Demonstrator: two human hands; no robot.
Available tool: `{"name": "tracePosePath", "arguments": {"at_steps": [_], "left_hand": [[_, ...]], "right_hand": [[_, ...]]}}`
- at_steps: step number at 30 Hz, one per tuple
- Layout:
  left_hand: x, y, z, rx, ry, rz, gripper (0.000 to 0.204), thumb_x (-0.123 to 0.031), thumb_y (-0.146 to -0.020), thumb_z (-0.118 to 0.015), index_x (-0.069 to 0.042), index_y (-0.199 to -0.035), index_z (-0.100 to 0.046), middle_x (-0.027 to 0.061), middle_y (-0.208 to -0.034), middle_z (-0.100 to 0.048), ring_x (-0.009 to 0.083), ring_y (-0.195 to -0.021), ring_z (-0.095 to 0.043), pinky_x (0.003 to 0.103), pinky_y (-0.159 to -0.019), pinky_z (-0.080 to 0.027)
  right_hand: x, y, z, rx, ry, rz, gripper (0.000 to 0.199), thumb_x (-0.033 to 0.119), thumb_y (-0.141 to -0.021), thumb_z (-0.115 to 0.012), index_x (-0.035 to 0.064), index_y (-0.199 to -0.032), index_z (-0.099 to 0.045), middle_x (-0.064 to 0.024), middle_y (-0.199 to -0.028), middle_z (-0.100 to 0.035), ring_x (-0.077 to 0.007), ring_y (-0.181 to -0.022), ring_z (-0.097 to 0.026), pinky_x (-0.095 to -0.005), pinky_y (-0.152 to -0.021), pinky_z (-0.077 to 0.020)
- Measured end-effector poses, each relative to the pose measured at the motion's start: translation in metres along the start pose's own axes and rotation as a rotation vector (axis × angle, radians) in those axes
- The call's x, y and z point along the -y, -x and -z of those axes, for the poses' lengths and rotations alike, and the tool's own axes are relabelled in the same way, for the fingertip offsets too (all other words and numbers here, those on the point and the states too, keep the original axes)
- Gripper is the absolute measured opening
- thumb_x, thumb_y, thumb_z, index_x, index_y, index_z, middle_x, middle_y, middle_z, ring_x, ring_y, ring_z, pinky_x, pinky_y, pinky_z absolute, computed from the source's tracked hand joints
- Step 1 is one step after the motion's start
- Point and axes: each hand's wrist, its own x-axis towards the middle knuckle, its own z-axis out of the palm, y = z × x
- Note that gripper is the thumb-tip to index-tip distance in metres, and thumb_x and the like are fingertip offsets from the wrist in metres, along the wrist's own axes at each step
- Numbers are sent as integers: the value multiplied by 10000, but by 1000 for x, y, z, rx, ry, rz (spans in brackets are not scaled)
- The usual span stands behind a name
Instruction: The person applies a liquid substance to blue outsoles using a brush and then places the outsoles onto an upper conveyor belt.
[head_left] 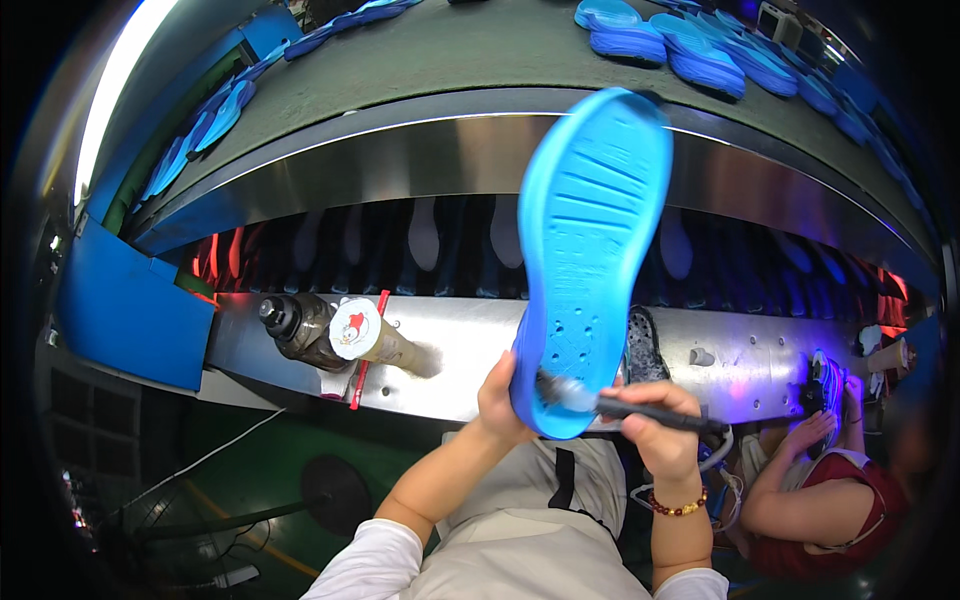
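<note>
The long steel conveyor [480, 170] curves before you, blue soles [700, 55] lying on its belt. Just in front of it, you hold up a blue shoe sole [595, 240]. Your left hand [497, 398] grips its heel. Your right hand [658, 430] is closed around a black brush [640, 408] touching the heel.

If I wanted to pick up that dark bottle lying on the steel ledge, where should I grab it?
Probably around the wide middle of the bottle, coming down from above. It lies on its side on the steel ledge, cap pointing left, so the round body is exposed on top and both long sides.
</note>
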Motion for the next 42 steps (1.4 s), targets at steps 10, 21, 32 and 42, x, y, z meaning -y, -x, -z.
{"name": "tracePosePath", "arguments": {"at_steps": [10, 21, 32, 42], "left_hand": [[-39, -17, 23, -31, 81, 699, 534, -310, -868, -473, 26, -1276, -394, 193, -1207, -508, 249, -1076, -542, 371, -910, -442], [-68, -14, -5, -74, -385, 1009, 632, -366, -826, -488, 51, -1289, -389, 208, -1268, -458, 267, -1117, -498, 352, -968, -369], [-101, 1, 5, -95, -522, 818, 643, -413, -811, -509, 56, -1245, -443, 213, -1204, -505, 272, -1077, -516, 339, -924, -400], [-2, -4, 67, -103, 229, 374, 885, -752, -775, -238, -120, -1395, -199, 213, -1346, -343, 417, -1185, -394, 570, -976, -318]], "right_hand": [[43, -13, -2, 545, 678, 128, 217, -6, -718, -676, 2, -934, -654, -153, -947, -654, -254, -875, -648, -297, -774, -523], [78, -32, 17, 770, 748, 71, 208, 4, -723, -671, -3, -931, -656, -151, -936, -659, -259, -890, -646, -315, -782, -510], [43, -18, 39, 491, 628, 99, 230, -46, -678, -699, 9, -898, -667, -157, -935, -658, -246, -855, -656, -297, -744, -528], [13, -21, 18, 147, 605, 5, 210, 18, -710, -668, -34, -912, -650, -131, -820, -662, -137, -717, -626, -238, -645, -496]]}}
